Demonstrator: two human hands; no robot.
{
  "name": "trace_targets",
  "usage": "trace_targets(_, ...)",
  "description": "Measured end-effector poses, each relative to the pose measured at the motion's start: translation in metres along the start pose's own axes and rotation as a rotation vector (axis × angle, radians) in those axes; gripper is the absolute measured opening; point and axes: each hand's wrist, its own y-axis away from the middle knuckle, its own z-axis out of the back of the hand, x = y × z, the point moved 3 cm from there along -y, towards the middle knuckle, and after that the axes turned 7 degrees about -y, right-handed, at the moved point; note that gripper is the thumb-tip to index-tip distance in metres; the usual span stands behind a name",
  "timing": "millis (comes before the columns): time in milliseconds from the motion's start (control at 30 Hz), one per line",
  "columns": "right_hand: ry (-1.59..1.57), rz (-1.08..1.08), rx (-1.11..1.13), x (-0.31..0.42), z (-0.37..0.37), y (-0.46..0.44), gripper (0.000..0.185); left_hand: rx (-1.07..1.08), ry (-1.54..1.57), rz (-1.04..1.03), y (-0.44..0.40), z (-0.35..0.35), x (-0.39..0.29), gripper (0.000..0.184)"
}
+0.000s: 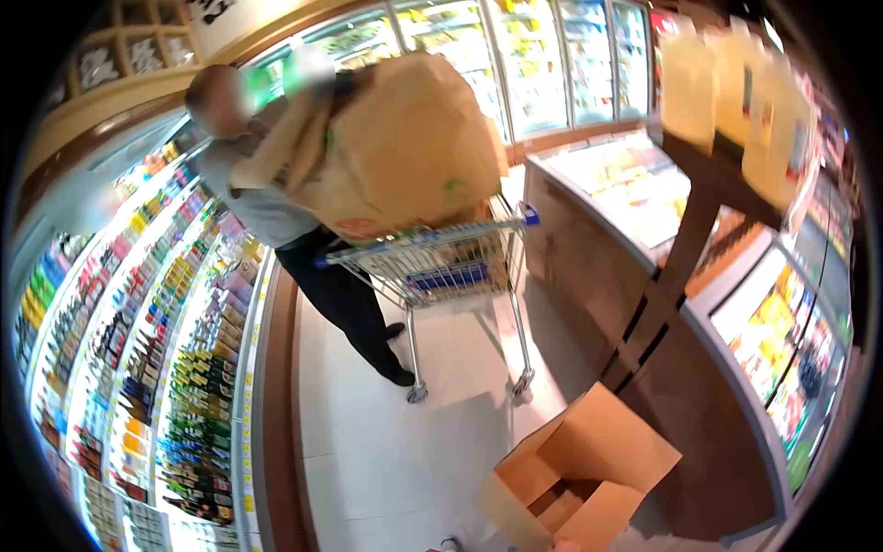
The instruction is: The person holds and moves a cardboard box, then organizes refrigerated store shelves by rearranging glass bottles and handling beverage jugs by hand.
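An open, empty-looking cardboard box (612, 437) is at the bottom, right of centre, its flaps spread. A small patch of skin at its lower edge appears to be part of my right hand (566, 546); its fingers are mostly cut off by the frame, so its grip cannot be made out. My left hand does not show clearly. Beyond the box stands a shopping cart (451, 262) with a large brown paper bag (414, 138) on top. Another person (285, 207) in a grey top and dark trousers stands beside the cart, arms around the bag.
Stocked shelves (184, 340) line the left side. On the right are chilled display cases (773, 340) with a brown side panel (589, 267) and a dark stand (704, 198) holding several pale jugs (688, 87). Glass-door fridges (533, 69) run along the back. Pale floor tiles (368, 451) lie between.
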Motion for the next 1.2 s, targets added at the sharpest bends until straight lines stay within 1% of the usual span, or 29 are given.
trace_targets(67, -0.099, 0.062, -0.019, 0.035, 0.038, 0.021, 0.027, -0.015, -0.134, 0.015, 0.001, 0.006, -0.022, 0.029)
trace_targets(100, -0.144, 0.103, -0.031, 0.055, 0.058, 0.031, 0.027, -0.034, -0.021, -0.184, 0.001, 0.011, -0.022, 0.027)
trace_targets(133, -0.188, 0.148, -0.045, 0.075, 0.076, 0.041, 0.026, -0.028, 0.000, -0.200, 0.004, 0.010, -0.035, 0.027)
trace_targets(200, -0.260, 0.251, -0.079, 0.112, 0.108, 0.064, 0.024, -0.280, -0.476, -0.484, 0.012, 0.015, -0.076, 0.028)
trace_targets(233, -0.292, 0.304, -0.096, 0.130, 0.120, 0.077, 0.023, -0.272, -0.464, -0.495, 0.015, 0.019, -0.086, 0.028)
trace_targets(300, -0.324, 0.427, -0.141, 0.161, 0.139, 0.097, 0.022, -0.372, -0.334, -0.632, 0.021, 0.032, -0.108, 0.037)
trace_targets(333, -0.330, 0.487, -0.166, 0.175, 0.147, 0.106, 0.021, -0.447, -0.296, -0.647, 0.027, 0.043, -0.116, 0.040)
trace_targets(400, -0.331, 0.563, -0.238, 0.206, 0.161, 0.124, 0.020, -0.481, 0.024, -0.418, 0.043, 0.071, -0.122, 0.042)
trace_targets(467, -0.336, 0.575, -0.299, 0.243, 0.178, 0.142, 0.018, -0.682, 0.041, -0.419, -0.023, 0.103, -0.015, 0.033)
trace_targets(500, -0.338, 0.596, -0.354, 0.259, 0.187, 0.149, 0.018, -0.442, 0.445, -0.092, -0.024, 0.116, 0.003, 0.046)
trace_targets(533, -0.335, 0.588, -0.357, 0.272, 0.192, 0.153, 0.018, -0.434, 0.443, -0.088, -0.025, 0.127, 0.017, 0.046)
trace_targets(600, -0.177, 0.423, -0.256, 0.290, 0.195, 0.154, 0.029, -0.318, 0.497, 0.024, -0.031, 0.135, 0.041, 0.051)
trace_targets(633, -0.172, 0.422, -0.261, 0.298, 0.196, 0.158, 0.029, -0.281, 0.505, 0.015, -0.028, 0.135, 0.043, 0.053)
trace_targets(667, -0.123, 0.475, -0.293, 0.307, 0.196, 0.162, 0.028, -0.175, 0.703, 0.133, -0.019, 0.138, 0.033, 0.046)
trace_targets(700, -0.075, 0.526, -0.323, 0.317, 0.196, 0.167, 0.027, -0.182, 0.725, 0.093, -0.010, 0.139, 0.023, 0.043)
trace_targets(733, -0.087, 0.551, -0.301, 0.327, 0.200, 0.174, 0.027, -0.190, 0.747, 0.053, -0.004, 0.139, 0.018, 0.041)
trace_targets(767, -0.053, 0.607, -0.303, 0.334, 0.203, 0.176, 0.027, -0.179, 0.698, 0.011, -0.016, 0.147, 0.020, 0.051)
trace_targets(800, -0.017, 0.662, -0.305, 0.338, 0.206, 0.179, 0.027, -0.198, 0.705, -0.070, -0.019, 0.158, 0.019, 0.051)
trace_targets(833, 0.016, 0.707, -0.331, 0.340, 0.206, 0.181, 0.028, -0.254, 0.617, -0.136, -0.008, 0.172, -0.006, 0.051)
trace_targets(867, 0.016, 0.703, -0.329, 0.347, 0.211, 0.183, 0.028, -0.310, 0.527, -0.200, 0.009, 0.188, -0.041, 0.051)
trace_targets(933, 0.088, 0.959, -0.317, 0.369, 0.226, 0.192, 0.029, -0.350, 0.452, -0.280, 0.029, 0.212, -0.079, 0.054)
trace_targets(967, 0.174, 0.942, -0.242, 0.367, 0.223, 0.189, 0.027, -0.411, 0.317, -0.298, 0.048, 0.220, -0.106, 0.055)
trace_targets(1000, 0.170, 0.942, -0.240, 0.367, 0.222, 0.186, 0.027, -0.470, 0.180, -0.317, 0.065, 0.228, -0.130, 0.056)
trace_targets(1067, 0.240, 1.045, -0.238, 0.371, 0.219, 0.186, 0.023, -0.432, 0.169, -0.434, 0.087, 0.237, -0.164, 0.054)
trace_targets(1133, 0.306, 1.112, -0.230, 0.379, 0.216, 0.186, 0.024, -0.401, 0.092, -0.487, 0.103, 0.235, -0.180, 0.045)
trace_targets(1167, 0.320, 1.110, -0.226, 0.379, 0.214, 0.186, 0.022, -0.317, 0.109, -0.596, 0.114, 0.228, -0.200, 0.042)
trace_targets(1200, 0.334, 1.108, -0.222, 0.379, 0.213, 0.185, 0.021, -0.255, 0.193, -0.488, 0.110, 0.228, -0.189, 0.041)
